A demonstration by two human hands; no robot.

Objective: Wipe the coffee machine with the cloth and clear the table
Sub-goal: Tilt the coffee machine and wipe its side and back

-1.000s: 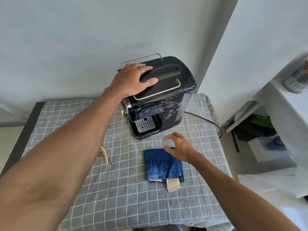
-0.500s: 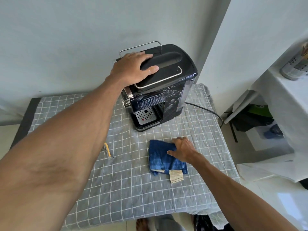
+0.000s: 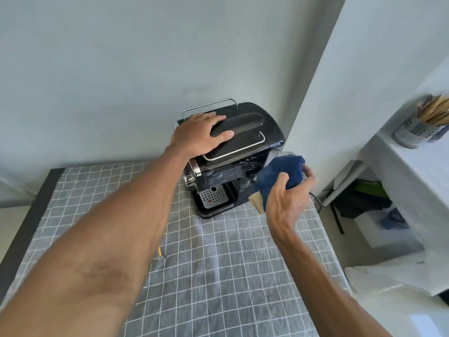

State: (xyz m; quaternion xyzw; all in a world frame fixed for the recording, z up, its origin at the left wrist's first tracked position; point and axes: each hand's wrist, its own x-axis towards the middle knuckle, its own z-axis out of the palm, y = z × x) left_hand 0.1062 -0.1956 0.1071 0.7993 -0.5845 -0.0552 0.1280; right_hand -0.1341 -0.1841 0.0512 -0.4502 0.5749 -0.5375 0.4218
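A black coffee machine (image 3: 245, 144) with a chrome rail on top stands at the back of the table, against the wall. My left hand (image 3: 198, 137) lies flat on its lid, fingers spread. My right hand (image 3: 285, 203) holds a bunched dark blue cloth (image 3: 281, 175) in the air, just off the machine's right front corner. A beige label hangs from the cloth's lower edge. The table (image 3: 230, 276) wears a grey checked tablecloth.
A small yellow-and-grey item (image 3: 160, 252) lies on the tablecloth beside my left forearm. A black power cord (image 3: 317, 203) runs off the table's right edge. To the right stands a white shelf with a metal utensil holder (image 3: 418, 127); bags sit underneath.
My right hand has closed on the blue cloth and lifted it off the table up to the machine's right side. My left hand has stayed on the lid.
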